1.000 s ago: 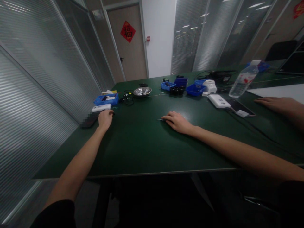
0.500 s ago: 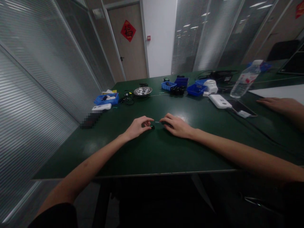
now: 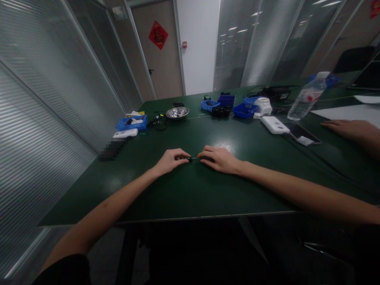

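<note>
My left hand (image 3: 172, 160) pinches a small dark part with a bit of green (image 3: 189, 159) between thumb and fingertips, low over the table. Across from it, my right hand (image 3: 218, 158) is closed around the dark handle of a screwdriver (image 3: 194, 158). The tool's thin metal shaft points left, and its tip is at the small part. Whether the tip sits in the part or only touches it I cannot tell. Most of the handle is hidden by my right fingers.
On the green table (image 3: 166, 194) stand a metal bowl (image 3: 177, 113), a blue tray (image 3: 131, 122), several blue bins (image 3: 245, 111) and a tilted water bottle (image 3: 308, 97). A white power bank (image 3: 274, 125) lies beside a phone (image 3: 301, 132). Another person's hand (image 3: 353, 130) rests at the right.
My left fingers have closed on the small part. The screwdriver has shifted slightly left and down, bringing its tip to the part. The view has tilted slightly.
</note>
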The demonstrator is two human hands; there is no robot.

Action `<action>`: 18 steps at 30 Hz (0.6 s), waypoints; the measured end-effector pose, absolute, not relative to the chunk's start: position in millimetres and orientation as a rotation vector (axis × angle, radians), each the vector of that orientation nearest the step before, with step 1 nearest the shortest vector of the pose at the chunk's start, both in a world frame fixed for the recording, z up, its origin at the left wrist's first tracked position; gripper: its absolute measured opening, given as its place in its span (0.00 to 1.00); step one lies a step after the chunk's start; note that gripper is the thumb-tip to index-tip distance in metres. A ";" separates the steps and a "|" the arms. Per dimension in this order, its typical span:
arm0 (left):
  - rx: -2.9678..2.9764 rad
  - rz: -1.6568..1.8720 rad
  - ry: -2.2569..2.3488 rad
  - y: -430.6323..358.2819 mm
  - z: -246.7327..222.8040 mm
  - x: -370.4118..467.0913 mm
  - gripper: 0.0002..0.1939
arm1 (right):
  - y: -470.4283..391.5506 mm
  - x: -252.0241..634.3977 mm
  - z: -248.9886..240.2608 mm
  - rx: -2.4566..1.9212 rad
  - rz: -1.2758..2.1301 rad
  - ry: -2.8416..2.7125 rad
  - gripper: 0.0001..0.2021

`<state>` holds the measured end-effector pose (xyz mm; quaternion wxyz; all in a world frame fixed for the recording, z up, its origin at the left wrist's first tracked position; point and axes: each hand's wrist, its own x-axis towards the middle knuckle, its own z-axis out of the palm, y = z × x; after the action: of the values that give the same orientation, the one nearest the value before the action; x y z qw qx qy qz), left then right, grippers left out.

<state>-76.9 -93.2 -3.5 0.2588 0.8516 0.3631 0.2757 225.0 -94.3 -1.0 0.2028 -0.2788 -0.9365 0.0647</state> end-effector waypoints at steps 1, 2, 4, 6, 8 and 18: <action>2.306 0.748 0.971 -93.5 -3.6 -76.4 0.14 | -94.6 224.5 -1.9 -0.760 0.180 -2.616 0.17; 2.304 0.750 0.957 -93.7 -3.7 -76.0 0.14 | -94.9 224.0 -2.7 -0.743 0.178 -2.617 0.17; 2.296 0.765 0.931 -93.9 -3.9 -75.3 0.14 | -95.7 223.5 -3.8 -0.717 0.173 -2.616 0.17; 2.287 0.789 0.909 -94.0 -4.2 -74.9 0.13 | -96.6 223.3 -3.9 -0.698 0.171 -2.610 0.17; 2.273 0.806 0.890 -94.2 -4.3 -74.6 0.12 | -97.4 223.0 -3.1 -0.688 0.172 -2.607 0.17; 2.221 0.807 0.840 -94.0 -4.4 -75.8 0.12 | -97.5 222.2 -3.8 -0.672 0.140 -2.605 0.16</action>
<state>-75.8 -94.0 -4.4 0.3114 0.8416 0.3184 0.3057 222.2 -97.5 -3.8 0.2222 -0.2432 -0.9428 0.0508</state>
